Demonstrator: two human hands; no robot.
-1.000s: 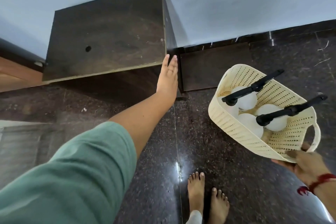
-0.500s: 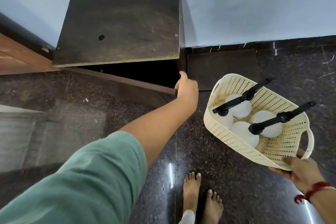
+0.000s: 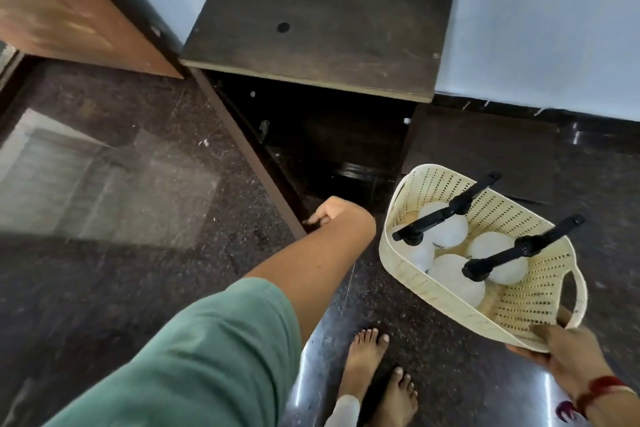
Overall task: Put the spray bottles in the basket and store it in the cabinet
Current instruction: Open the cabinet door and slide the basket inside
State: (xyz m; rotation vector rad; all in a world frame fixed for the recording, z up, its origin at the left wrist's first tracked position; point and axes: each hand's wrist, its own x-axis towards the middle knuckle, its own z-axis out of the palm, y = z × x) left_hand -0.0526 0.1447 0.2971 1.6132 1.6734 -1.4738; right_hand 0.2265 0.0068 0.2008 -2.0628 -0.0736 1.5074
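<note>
The cream perforated plastic basket (image 3: 519, 298) hangs tilted over the dark polished stone floor (image 3: 104, 288), its long axis running from near right to far left, toward the low dark wooden cabinet (image 3: 322, 21). In it, white round spray bottles (image 3: 446, 232) aim their black nozzles up and to the right. The right hand (image 3: 568, 348) grasps the basket's near rim beside the loop handle. The left hand (image 3: 332, 215) is curled around the free edge of the brown cabinet door (image 3: 249, 156), swung wide; the dark opening lies just beyond the basket.
</note>
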